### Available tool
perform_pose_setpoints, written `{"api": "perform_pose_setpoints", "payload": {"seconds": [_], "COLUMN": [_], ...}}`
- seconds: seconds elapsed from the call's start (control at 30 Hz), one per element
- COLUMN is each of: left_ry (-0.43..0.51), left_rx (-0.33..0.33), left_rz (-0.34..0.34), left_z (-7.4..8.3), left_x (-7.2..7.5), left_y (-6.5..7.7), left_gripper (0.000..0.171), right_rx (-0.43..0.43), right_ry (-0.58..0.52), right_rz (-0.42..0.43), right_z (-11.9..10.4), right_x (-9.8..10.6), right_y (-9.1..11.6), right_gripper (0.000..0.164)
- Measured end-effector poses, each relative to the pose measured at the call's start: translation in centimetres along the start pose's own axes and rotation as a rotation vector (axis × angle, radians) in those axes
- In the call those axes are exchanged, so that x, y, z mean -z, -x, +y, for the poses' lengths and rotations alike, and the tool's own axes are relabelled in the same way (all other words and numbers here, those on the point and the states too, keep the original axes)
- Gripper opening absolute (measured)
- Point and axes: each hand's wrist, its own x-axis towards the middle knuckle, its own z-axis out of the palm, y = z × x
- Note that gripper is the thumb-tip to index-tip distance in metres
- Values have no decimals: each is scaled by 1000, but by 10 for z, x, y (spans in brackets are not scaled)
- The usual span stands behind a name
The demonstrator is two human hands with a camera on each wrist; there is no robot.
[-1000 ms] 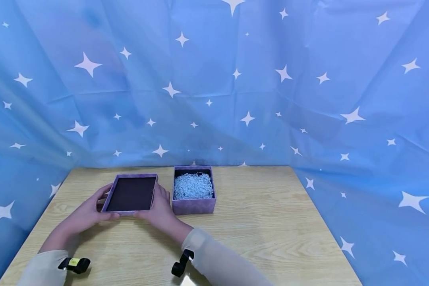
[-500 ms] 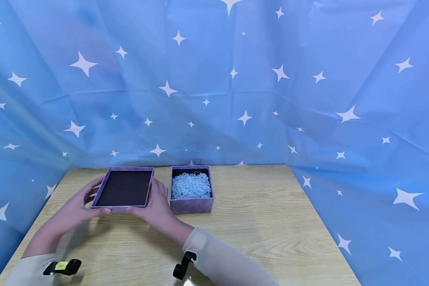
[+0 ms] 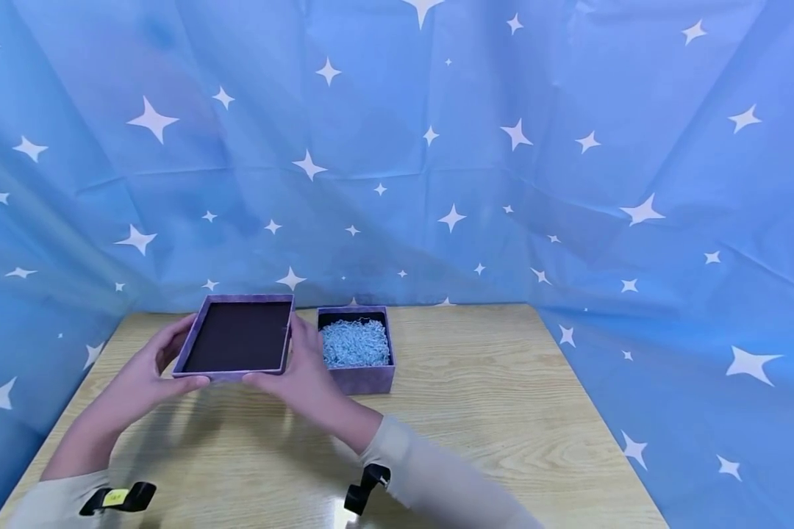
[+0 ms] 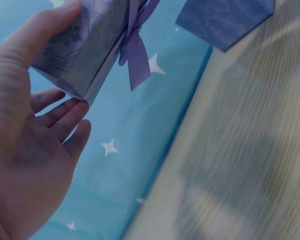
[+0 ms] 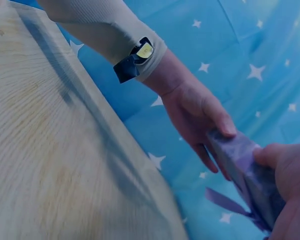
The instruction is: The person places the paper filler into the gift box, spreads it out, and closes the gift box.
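Note:
Both hands hold up a square purple box lid, its dark inside facing the head camera. My left hand grips the lid's left side, thumb along the near edge. On the opposite side my right hand grips the lid, its thumb also at the near edge. A purple ribbon bow hangs from the lid's outer face in the left wrist view; one ribbon tail shows in the right wrist view. Just right of the right hand stands the open purple box, filled with light blue shredded paper.
A light wood-grain table lies under the hands, their shadows falling on it. A blue cloth with white stars hangs behind the table and along its sides. Black straps with small devices sit on both sleeves.
The hands have raised the lid away from the table, first leftward, then slightly back right toward the box. The box stays in place, and the head view has shifted a little.

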Motion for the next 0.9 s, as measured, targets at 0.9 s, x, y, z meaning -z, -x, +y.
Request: {"api": "perform_pose_setpoints", "payload": {"seconds": [0.9], "left_ry": [66], "left_rx": [-110], "left_rz": [-97], "left_z": [22], "left_x": [-68], "left_y": [-38], "left_gripper": [99], "right_rx": [-40], "right_ry": [45], "right_rz": [-91], "right_z": [43], "right_x": [97], "right_y": [25], "right_gripper": [120]}}
